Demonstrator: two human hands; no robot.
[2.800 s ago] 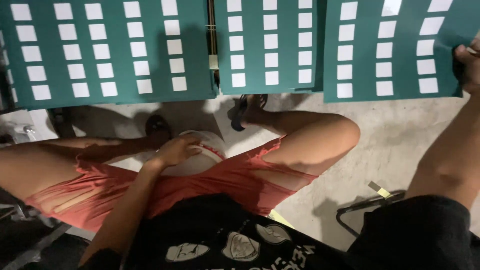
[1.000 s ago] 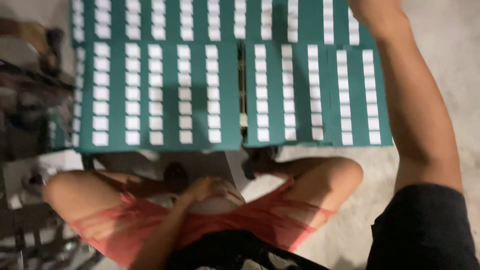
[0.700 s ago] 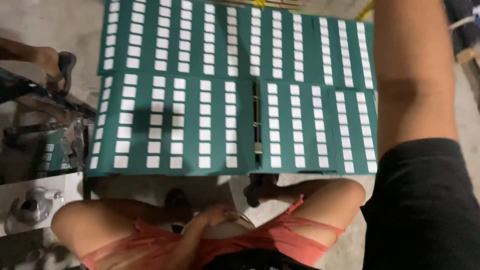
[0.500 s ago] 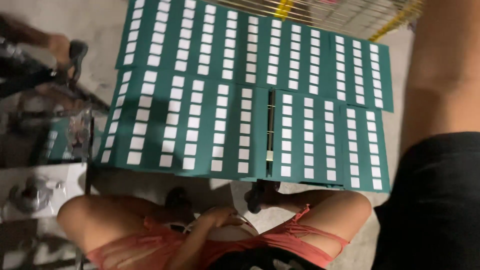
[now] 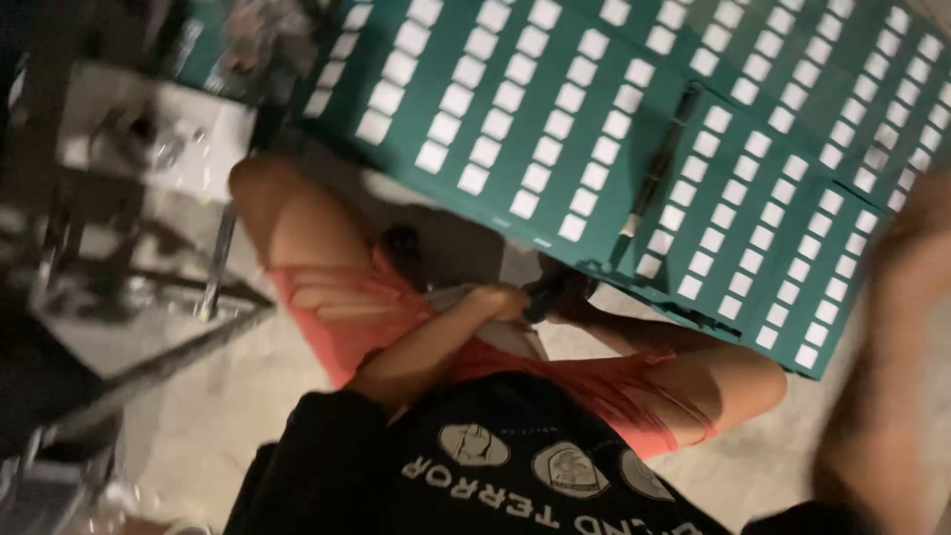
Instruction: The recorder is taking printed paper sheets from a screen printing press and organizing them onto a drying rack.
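- We are seeing matt green panels [image 5: 634, 129] carrying smooth white patches.
- We are wearing soft red cloth shorts [image 5: 342, 317].
- Rough pale concrete floor [image 5: 238, 396] is showing beneath us.

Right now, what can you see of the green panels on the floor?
The green panels are flat, dark teal sheets covered in regular rows of small white rectangles. Several lie side by side on the pale floor, in front of the seated person's knees. A slim dark rod with a pale tip lies along one seam. The material cannot be told, and the picture is blurred.
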